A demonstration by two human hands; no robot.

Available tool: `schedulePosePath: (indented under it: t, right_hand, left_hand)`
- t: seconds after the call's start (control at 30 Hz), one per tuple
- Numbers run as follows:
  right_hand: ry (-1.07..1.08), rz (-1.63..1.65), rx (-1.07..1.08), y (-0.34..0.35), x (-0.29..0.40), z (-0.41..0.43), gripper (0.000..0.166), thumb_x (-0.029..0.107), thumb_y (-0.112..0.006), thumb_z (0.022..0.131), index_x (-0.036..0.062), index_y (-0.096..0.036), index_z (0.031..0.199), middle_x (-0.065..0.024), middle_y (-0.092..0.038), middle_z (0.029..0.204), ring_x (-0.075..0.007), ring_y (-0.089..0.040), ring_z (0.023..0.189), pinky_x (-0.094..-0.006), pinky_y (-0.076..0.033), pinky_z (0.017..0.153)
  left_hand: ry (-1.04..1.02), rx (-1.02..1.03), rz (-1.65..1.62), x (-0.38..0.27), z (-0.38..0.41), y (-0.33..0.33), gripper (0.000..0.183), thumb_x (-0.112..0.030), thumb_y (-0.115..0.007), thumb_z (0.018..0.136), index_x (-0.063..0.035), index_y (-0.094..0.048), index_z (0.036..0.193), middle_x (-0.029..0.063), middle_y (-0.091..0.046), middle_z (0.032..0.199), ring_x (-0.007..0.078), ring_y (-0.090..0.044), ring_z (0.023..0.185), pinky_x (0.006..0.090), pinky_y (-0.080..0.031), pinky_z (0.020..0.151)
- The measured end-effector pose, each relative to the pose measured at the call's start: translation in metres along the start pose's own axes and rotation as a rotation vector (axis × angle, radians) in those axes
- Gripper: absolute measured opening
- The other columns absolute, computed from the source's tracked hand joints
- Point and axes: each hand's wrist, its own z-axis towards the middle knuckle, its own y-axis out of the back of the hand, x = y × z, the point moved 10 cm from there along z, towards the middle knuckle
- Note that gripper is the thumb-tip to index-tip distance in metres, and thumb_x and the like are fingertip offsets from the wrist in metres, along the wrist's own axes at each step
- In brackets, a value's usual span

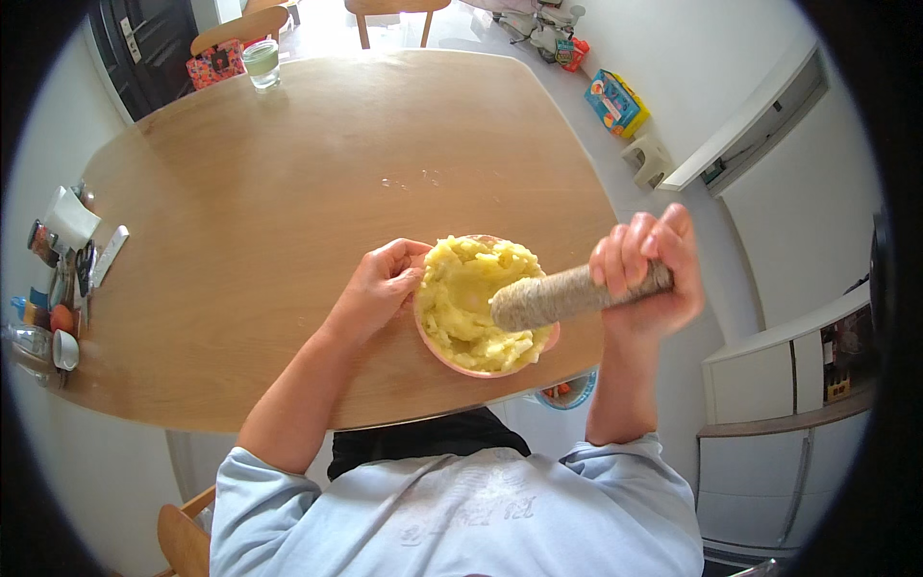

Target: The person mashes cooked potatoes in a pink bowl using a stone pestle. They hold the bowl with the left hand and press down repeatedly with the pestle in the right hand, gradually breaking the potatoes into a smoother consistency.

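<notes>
A pink bowl (461,368) full of yellow mashed potato-like food (461,288) stands near the front edge of the wooden table (303,187). With thumb and fingers, my left hand (393,278) grips the bowl's left rim. My right hand (649,270), slightly blurred, is closed around a thick cylindrical pestle-like stick (555,296) that looks wrapped in twine. The stick slants down to the left, its rounded end over the right part of the mash. Whether that end touches the mash I cannot tell.
Black-handled scissors (85,267), a white-handled item (110,256), a small white cup (65,350) and jars crowd the table's left edge. A glass (262,65) with pale green contents stands at the far left edge. Below the front edge is a blue-rimmed bin (570,393).
</notes>
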Motion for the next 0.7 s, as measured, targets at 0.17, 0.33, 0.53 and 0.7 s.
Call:
schedulePosePath:
  t: [0.17, 0.33, 0.53, 0.7]
  right_hand:
    - [0.063, 0.049, 0.166, -0.018, 0.028, -0.023, 0.013, 0.009, -0.043, 0.092, 0.0059, -0.044, 0.079, -0.0061, -0.046, 0.057, -0.0140, -0.043, 0.040, -0.0313, -0.041, 0.042]
    - [0.011, 0.036, 0.224, -0.017, 0.031, -0.043, 0.010, 0.004, -0.047, 0.090, 0.0022, -0.046, 0.080, -0.0100, -0.052, 0.060, -0.0165, -0.048, 0.044, -0.0334, -0.047, 0.047]
    - [-0.047, -0.032, 0.144, -0.018, 0.004, -0.044, 0.009, -0.004, -0.044, 0.082, 0.0005, -0.045, 0.075, -0.0118, -0.055, 0.060, -0.0157, -0.048, 0.047, -0.0326, -0.046, 0.048]
    - [-0.122, -0.154, 0.172, -0.025, -0.025, -0.043, 0.009, -0.007, -0.045, 0.078, -0.0001, -0.044, 0.071, -0.0114, -0.054, 0.056, -0.0133, -0.050, 0.048, -0.0287, -0.044, 0.048]
  left_hand:
    - [-0.003, -0.003, -0.012, -0.003, 0.003, -0.002, 0.023, -0.008, -0.054, 0.095, 0.0020, -0.059, 0.114, -0.0030, -0.057, 0.081, 0.0014, -0.047, 0.060, 0.0175, -0.038, 0.047]
    - [0.005, -0.008, -0.022, 0.000, 0.003, 0.000, 0.021, -0.009, -0.055, 0.095, 0.0011, -0.060, 0.113, -0.0039, -0.054, 0.078, 0.0016, -0.045, 0.062, 0.0187, -0.035, 0.049]
    - [-0.018, 0.021, -0.001, 0.000, 0.005, -0.001, 0.022, -0.008, -0.054, 0.095, 0.0021, -0.060, 0.114, -0.0034, -0.055, 0.079, 0.0017, -0.045, 0.060, 0.0182, -0.036, 0.048]
    - [-0.029, 0.013, 0.023, 0.001, 0.004, -0.001, 0.023, -0.009, -0.053, 0.096, 0.0028, -0.060, 0.114, -0.0028, -0.057, 0.082, 0.0014, -0.045, 0.059, 0.0174, -0.037, 0.047]
